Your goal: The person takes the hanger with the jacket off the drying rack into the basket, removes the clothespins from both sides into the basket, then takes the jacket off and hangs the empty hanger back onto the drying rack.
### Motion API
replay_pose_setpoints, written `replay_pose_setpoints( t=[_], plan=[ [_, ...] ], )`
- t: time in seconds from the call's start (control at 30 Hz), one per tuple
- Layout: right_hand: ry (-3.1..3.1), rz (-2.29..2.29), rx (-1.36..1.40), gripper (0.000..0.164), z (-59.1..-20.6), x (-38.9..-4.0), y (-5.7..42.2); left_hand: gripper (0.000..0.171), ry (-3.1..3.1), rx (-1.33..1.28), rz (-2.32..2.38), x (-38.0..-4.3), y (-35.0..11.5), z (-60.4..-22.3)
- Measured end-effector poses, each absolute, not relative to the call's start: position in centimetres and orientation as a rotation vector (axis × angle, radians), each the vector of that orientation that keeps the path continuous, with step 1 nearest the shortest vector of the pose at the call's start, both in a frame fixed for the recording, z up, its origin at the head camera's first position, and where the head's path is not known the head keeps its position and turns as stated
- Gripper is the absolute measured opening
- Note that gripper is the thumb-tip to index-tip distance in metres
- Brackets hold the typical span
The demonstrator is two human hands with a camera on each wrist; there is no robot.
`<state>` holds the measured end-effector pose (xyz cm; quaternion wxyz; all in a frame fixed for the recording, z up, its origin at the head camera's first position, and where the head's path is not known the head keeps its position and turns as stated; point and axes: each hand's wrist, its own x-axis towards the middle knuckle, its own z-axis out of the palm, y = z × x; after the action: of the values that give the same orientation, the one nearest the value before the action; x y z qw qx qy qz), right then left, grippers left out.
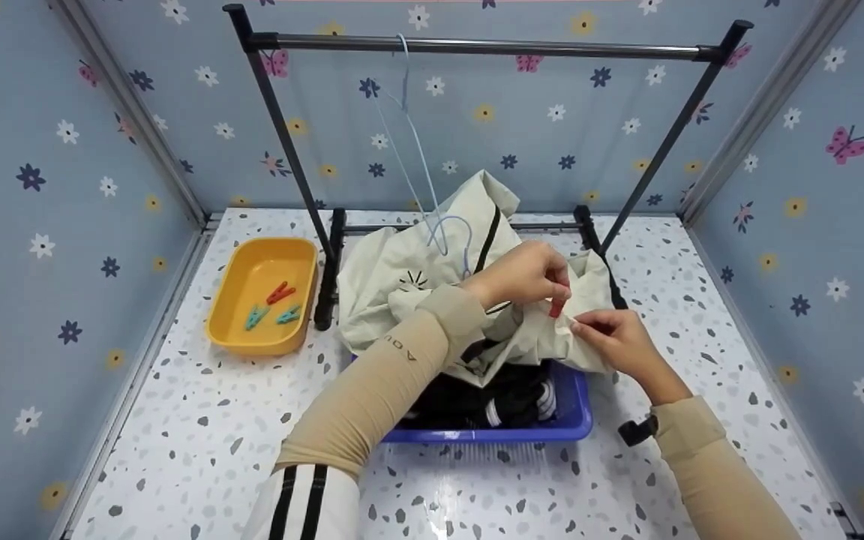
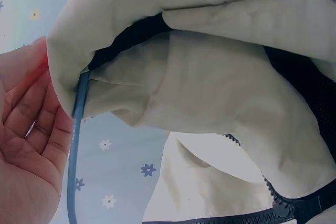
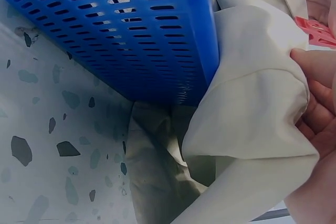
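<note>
- Slippage of the cream zip jacket (image 1: 394,259) is the main hazard. The jacket lies bunched over the far part of the blue basket (image 1: 477,435). Likely cause: the red clothespin (image 1: 556,307) bites cloth alone and misses the wire of the blue hanger (image 2: 75,140). You cannot confirm the bite from these views.
- Dropping the clothespin is a second hazard. If your pinch slips, it could vanish into the folds or land among the dark clothes (image 1: 447,405).
- Unhooking is possible: only the hanger's hook bears on the rack rail (image 1: 522,48). A hard pull on the jacket could swing or lift it.
- Snagging is possible at the basket. A jacket fold hangs beside its outer wall, near the speckled tabletop (image 1: 207,450), and could catch if you raise the garment abruptly.
- Left hand (image 1: 526,274): your forearm crosses the jacket from the lower left, with the back of the hand toward the head camera. Your thumb and fingers pinch the red clothespin at the jacket's right-hand part.
- Right hand (image 1: 619,341): your forearm enters from the lower right. Your thumb and index finger pinch the jacket fabric just beside the clothespin; the other fingers fold in underneath. You cannot tell how firmly they press the cloth.
</note>
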<state>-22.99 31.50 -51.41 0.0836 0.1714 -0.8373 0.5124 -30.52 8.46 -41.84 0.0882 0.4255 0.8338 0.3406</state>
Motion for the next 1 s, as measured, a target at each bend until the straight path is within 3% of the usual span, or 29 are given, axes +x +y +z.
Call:
replay_pose_setpoints(
  t=[1.0],
  plan=[
    [-2.543,1.461,0.451,0.004,-52.3,-22.4,31.5,0.012,2.441,1.107,1.338,-28.5,6.7,-38.3]
  ],
)
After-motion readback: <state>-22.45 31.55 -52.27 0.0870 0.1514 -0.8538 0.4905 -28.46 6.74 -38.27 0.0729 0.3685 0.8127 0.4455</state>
